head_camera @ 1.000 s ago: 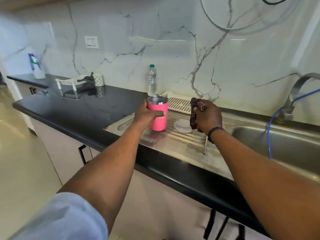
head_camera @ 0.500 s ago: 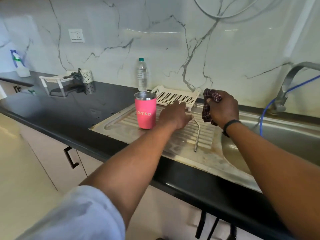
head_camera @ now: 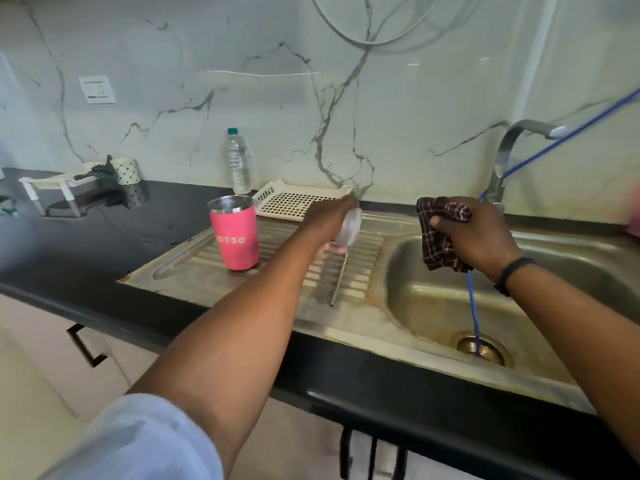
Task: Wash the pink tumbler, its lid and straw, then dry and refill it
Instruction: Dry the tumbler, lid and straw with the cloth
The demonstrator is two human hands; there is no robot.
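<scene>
We see the left hand [head_camera: 329, 221] gripping the clear lid [head_camera: 349, 226], lifted on edge above the drainboard [head_camera: 194, 271]. The pink tumbler [head_camera: 236, 237] stands upright to its left, the metal straw [head_camera: 338, 278] lies just beneath it. The right hand [head_camera: 474, 237] clutches a checked cloth [head_camera: 438, 237] over the sink [head_camera: 433, 306]; a blue hose [head_camera: 471, 306] hangs below it.

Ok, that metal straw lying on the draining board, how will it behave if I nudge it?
The straw looks like a thin, rigid metal tube, so probably stiff and light. It lies along the draining board's ridges, so it may roll little sideways, but could slide lengthwise if wet.
</scene>
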